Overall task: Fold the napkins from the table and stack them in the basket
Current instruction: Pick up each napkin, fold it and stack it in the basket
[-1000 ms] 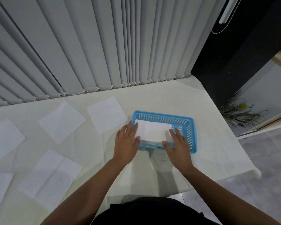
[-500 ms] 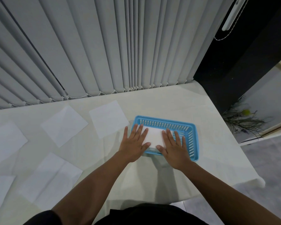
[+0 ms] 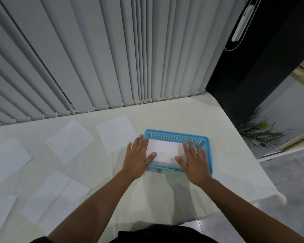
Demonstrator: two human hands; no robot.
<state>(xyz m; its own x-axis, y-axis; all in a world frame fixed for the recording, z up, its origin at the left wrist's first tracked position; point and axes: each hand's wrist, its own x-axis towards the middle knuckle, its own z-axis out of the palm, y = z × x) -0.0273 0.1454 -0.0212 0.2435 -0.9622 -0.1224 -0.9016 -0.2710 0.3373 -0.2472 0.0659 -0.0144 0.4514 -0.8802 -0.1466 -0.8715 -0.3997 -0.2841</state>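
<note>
A blue slotted plastic basket [image 3: 175, 134] sits toward the right edge of the white desk [image 3: 174, 111], with a folded napkin [image 3: 163, 149] lying flat inside it. The left hand [image 3: 138, 156] and right hand [image 3: 195, 162] lie palm down on the napkin's two ends, fingers straight and spread, gripping nothing. Five unfolded napkins [image 3: 116, 133] lie spread over the desk's left part, the nearest just beside the basket. Vertical blinds [image 3: 112, 50] hang along the far edge.
</note>
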